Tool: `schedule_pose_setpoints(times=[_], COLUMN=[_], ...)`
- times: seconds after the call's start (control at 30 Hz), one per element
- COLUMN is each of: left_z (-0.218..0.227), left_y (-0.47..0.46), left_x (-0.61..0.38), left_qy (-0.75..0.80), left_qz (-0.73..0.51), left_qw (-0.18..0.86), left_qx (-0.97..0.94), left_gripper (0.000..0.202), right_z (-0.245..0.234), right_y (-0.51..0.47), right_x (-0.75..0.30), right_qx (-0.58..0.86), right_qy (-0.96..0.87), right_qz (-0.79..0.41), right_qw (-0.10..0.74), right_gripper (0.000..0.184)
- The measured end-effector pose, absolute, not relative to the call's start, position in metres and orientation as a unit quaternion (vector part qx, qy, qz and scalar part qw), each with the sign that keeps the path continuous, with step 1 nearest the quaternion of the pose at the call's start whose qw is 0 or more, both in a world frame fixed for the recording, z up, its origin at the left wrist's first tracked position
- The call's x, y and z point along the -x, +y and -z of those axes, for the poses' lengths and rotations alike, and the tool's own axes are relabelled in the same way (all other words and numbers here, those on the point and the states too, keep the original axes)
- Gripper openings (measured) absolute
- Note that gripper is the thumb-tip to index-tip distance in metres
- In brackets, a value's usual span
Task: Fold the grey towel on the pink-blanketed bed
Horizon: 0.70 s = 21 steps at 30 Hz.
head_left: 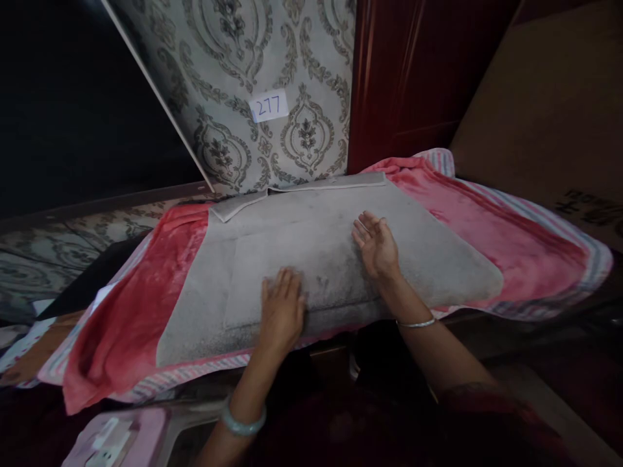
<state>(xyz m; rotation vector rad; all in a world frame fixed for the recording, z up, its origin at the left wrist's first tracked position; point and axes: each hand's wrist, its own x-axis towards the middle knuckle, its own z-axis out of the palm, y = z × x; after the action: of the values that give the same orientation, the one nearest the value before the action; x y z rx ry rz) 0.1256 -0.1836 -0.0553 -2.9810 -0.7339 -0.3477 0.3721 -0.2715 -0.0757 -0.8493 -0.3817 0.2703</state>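
A grey folded garment (311, 240) lies flat on a pink-red blanket (160, 279) with striped edges. My left hand (281, 310) rests palm down on the garment's near edge, fingers together and flat. My right hand (376, 246) lies on the garment's right middle, fingers stretched out and slightly raised. Neither hand holds anything. A pale bangle sits on my left wrist and a thin silver one on my right.
A patterned damask wall (253, 78) with a white tag reading 277 (269, 105) stands behind. A dark red wooden door (413, 71) is at the back right, a cardboard box (549, 110) at the far right. A pinkish object (117, 438) sits at the bottom left.
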Motion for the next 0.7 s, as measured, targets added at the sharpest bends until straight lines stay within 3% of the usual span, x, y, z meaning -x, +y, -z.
schedule_pose_setpoints(times=[0.23, 0.7], left_z=[0.063, 0.075], left_y=[-0.236, -0.233], left_x=[-0.220, -0.221], left_qy=[-0.104, -0.104], left_qz=[0.090, 0.070], left_qw=[0.027, 0.021], left_qx=[0.990, 0.992], left_gripper=[0.055, 0.057], right_z=[0.097, 0.108], right_y=[-0.294, -0.297], right_x=[-0.343, -0.337], right_qx=[0.362, 0.376], right_qy=[-0.121, -0.160], right_qz=[-0.110, -0.094], right_qw=[0.918, 0.908], right_gripper=[0.044, 0.046])
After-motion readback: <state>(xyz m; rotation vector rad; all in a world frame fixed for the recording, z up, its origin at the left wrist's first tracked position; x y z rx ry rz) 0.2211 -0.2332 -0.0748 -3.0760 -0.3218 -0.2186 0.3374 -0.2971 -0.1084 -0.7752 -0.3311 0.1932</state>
